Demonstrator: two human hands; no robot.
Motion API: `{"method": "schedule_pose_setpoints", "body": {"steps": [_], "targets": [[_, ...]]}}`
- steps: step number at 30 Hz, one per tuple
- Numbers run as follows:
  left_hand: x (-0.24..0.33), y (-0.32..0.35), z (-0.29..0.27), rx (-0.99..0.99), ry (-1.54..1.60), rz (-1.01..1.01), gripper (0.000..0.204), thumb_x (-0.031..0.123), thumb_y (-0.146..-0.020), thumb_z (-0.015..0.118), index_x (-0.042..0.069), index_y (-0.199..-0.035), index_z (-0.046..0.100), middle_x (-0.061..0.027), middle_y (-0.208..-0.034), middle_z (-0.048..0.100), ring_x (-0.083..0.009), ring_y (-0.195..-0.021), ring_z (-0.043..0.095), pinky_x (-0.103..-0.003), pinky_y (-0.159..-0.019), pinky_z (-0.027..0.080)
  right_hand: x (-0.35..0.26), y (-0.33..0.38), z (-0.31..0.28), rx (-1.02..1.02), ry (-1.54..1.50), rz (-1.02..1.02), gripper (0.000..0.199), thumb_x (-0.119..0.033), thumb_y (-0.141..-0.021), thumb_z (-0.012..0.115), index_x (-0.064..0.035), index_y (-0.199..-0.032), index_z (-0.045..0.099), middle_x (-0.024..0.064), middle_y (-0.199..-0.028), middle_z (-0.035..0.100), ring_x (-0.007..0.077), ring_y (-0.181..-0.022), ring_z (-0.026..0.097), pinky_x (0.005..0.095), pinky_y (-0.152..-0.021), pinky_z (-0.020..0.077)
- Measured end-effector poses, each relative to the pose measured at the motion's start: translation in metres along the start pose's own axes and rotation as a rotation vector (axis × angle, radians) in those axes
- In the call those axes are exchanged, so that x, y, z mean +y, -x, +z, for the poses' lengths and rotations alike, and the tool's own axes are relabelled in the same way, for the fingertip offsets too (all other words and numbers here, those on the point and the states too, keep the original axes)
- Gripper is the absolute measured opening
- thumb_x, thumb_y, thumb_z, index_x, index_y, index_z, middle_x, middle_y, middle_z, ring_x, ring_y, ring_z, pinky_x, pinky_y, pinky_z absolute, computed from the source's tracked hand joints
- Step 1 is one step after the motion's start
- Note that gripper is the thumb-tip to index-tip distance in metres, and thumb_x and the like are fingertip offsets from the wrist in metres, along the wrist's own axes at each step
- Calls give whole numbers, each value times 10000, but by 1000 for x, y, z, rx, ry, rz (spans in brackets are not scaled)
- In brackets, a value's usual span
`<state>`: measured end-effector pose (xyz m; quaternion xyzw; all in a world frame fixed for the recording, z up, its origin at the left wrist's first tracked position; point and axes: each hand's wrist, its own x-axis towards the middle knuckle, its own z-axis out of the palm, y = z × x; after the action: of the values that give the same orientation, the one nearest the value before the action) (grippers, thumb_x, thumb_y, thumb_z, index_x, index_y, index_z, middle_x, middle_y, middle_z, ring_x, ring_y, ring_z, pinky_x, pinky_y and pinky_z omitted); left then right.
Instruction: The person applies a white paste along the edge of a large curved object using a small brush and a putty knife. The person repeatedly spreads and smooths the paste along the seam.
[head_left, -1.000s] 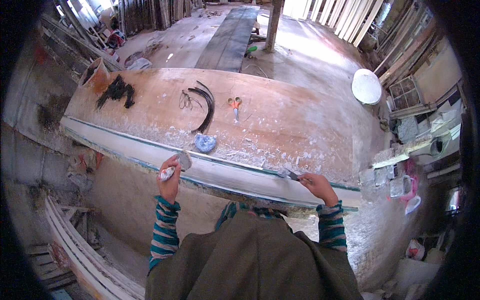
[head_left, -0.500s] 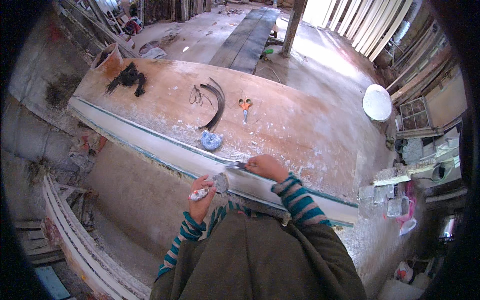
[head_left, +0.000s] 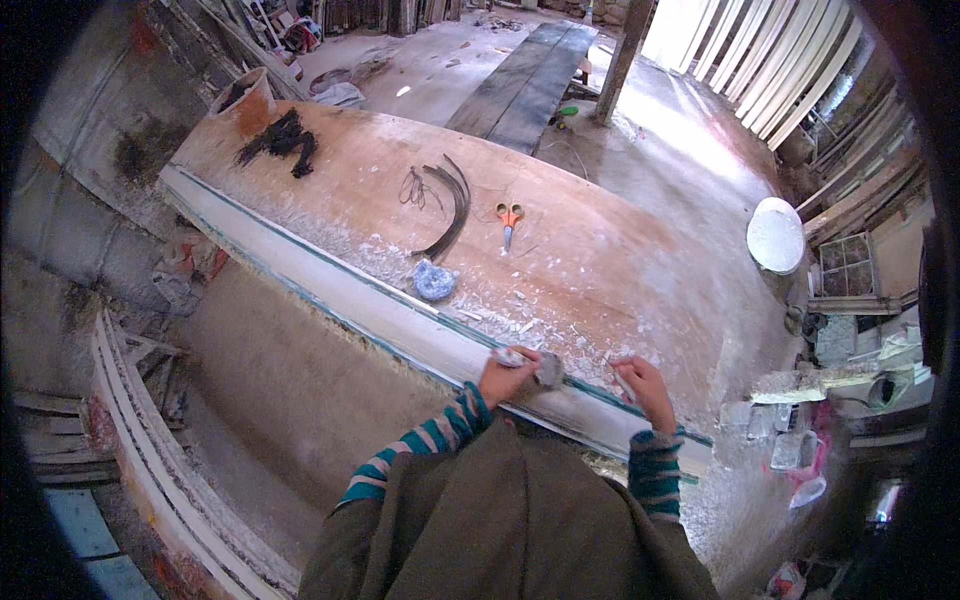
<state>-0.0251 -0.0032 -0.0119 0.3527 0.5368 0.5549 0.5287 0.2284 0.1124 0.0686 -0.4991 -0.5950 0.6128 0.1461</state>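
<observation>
A long white plaster-like strip (head_left: 335, 285) with teal edges runs along the near side of the wooden table (head_left: 345, 190). My left hand (head_left: 507, 380) grips a brush (head_left: 548, 370) with a grey head and a whitish, lumpy handle, held over the strip. Farther right, my right hand (head_left: 652, 392) pinches a slim scraper-like tool (head_left: 624, 386) near the strip's far edge; its exact kind is hard to make out. White flakes lie along that edge. A crumpled blue-and-white cloth or sponge (head_left: 434, 281) sits on the table beside the strip.
Orange-handled scissors (head_left: 509, 222), curved dark strips (head_left: 455, 212) and black fibres (head_left: 285, 140) lie on the table. A terracotta-coloured pot (head_left: 255, 108) stands at its far left corner. Beyond are a wooden post (head_left: 625, 60), dark planks (head_left: 525, 80) and a round white lid (head_left: 775, 236).
Both hands have moved right along the strip. The brush has gone from the strip's near edge to over it. My right hand has drawn away from my left, still holding its tool.
</observation>
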Motion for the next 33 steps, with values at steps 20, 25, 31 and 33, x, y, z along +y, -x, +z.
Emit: {"method": "schedule_pose_setpoints", "body": {"steps": [20, 25, 31, 33], "targets": [[50, 103, -177, 793, -179, 268, 147, 21, -818, 617, 13, -960, 576, -147, -1132, 567, -244, -1073, 519, -363, -923, 425, 24, -76, 10, -526, 65, 301, 215, -194, -812, 619, -30, -950, 633, 53, -723, 628, 105, -628, 570, 239, -457, 408], [51, 110, -182, 763, -152, 213, 154, 32, -810, 631, 22, -957, 585, -153, -1138, 568, -253, -1088, 514, -373, -931, 421, 6, -121, 50, -683, 78, 241, 222, -211, -819, 621, -27, -946, 623, 57, -711, 624, 98, -546, 529, 221, -423, 380], [51, 106, -181, 638, -101, 197, 159, 30, -803, 638, 24, -957, 596, -149, -1117, 586, -245, -1072, 527, -359, -908, 438, -47, -156, 143, -714, 173, 123, 229, -280, -836, 596, -66, -915, 623, 29, -686, 611, 100, -511, 519, 238, -422, 404], [57, 94, -170, 515, -119, 156, 161, 27, -798, 642, 22, -953, 598, -142, -1109, 591, -239, -1056, 538, -348, -894, 448, -54, -169, 174, -685, 158, 56, 234, -288, -839, 587, -68, -915, 620, 30, -679, 607, 108, -508, 522, 241, -422, 412]]}}
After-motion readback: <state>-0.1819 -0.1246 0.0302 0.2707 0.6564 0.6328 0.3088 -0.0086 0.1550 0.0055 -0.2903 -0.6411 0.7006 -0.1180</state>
